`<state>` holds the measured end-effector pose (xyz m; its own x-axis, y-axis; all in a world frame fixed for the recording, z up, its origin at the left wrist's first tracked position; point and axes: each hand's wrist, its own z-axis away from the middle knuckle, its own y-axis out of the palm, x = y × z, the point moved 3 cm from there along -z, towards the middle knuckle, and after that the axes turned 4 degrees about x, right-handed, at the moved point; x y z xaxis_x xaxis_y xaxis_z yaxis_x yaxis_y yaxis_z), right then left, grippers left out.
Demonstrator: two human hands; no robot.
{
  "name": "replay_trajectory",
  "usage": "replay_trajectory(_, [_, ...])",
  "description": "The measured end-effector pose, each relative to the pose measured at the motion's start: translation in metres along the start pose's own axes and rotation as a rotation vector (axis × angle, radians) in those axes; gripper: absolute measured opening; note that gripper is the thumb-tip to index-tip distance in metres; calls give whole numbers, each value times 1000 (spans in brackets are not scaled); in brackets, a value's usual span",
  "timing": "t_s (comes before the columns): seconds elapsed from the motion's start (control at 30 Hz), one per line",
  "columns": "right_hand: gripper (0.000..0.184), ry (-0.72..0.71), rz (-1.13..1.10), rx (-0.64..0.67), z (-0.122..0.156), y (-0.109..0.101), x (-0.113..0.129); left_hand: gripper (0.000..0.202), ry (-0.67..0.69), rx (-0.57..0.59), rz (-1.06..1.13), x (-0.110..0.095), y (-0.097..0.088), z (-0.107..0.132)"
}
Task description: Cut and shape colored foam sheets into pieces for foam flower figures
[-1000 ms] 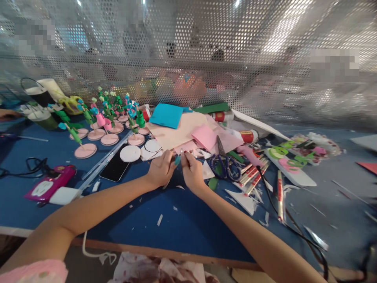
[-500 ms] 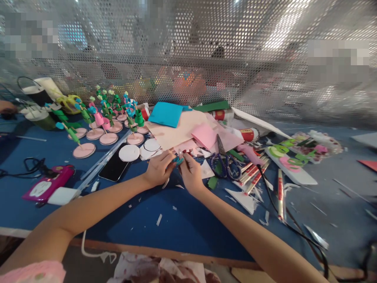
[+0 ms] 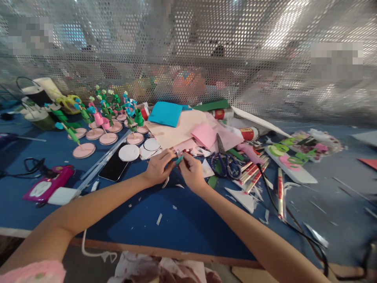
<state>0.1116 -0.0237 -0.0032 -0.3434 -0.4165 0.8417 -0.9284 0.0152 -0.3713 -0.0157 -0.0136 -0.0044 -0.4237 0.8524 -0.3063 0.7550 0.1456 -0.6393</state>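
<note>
My left hand [image 3: 158,168] and my right hand [image 3: 191,171] meet over the blue table [image 3: 182,224], fingers pinched together on a small teal paper strip [image 3: 178,159] held between them. Just beyond the hands lies a pile of coloured paper sheets [image 3: 188,127] in pink, peach and blue. Blue-handled scissors [image 3: 225,161] lie right of my right hand. White and pink paper discs [image 3: 129,152] lie left of the pile.
Several paper flowers on pink discs [image 3: 103,118] stand at the back left. A black phone [image 3: 114,167] and a pink device [image 3: 48,184] lie left. Glue sticks [image 3: 253,173], a black cable [image 3: 282,212] and paper scraps lie right. A perforated metal screen [image 3: 206,59] stands behind.
Both hands stayed together and shifted very slightly; the teal strip between the fingertips has turned and tilted. Nothing else on the table moved.
</note>
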Motion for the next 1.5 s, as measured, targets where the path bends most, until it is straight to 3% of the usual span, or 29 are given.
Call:
replay_trajectory(0.17, [26, 79, -109, 12, -2, 3, -6, 14, -95, -17, 134, 1, 1, -3])
replay_trajectory(0.27, [33, 104, -159, 2, -5, -1, -12, 22, -353, -10, 414, 5, 5, -7])
replay_trajectory(0.37, [36, -23, -14, -25, -8, -13, -12, 35, -605, 21, 797, 10, 14, -8])
replay_trajectory(0.5, [28, -273, 287, 46, -10, -24, -3, 45, -642, 46, 1016, 12, 20, -9])
replay_trajectory(0.63, [21, -504, 459, 63, -7, -20, 3, 47, -583, 63, 956, 7, 19, -9])
replay_trajectory(0.83, [21, -781, 589, -108, 3, -9, 9, 49, -384, 27, 647, -2, 10, -6])
replay_trajectory(0.9, [19, -826, 631, -185, 6, -10, 12, 45, -326, -65, 482, -3, 4, -4])
replay_trajectory(1.0, [17, -880, 672, -263, 9, -12, 16, 37, -89, -185, 215, -7, -4, -1])
replay_trajectory(1.13, [16, -983, 720, -298, 14, -11, 20, 20, 194, -223, 14, -14, -8, 0])
replay_trajectory(1.33, [15, -1081, 827, -327, 19, -7, 28, 29, 353, -311, -210, -20, -13, 0])
replay_trajectory(1.5, [14, -1069, 813, -328, 22, -4, 31, 25, 420, -375, -275, -16, -13, 1])
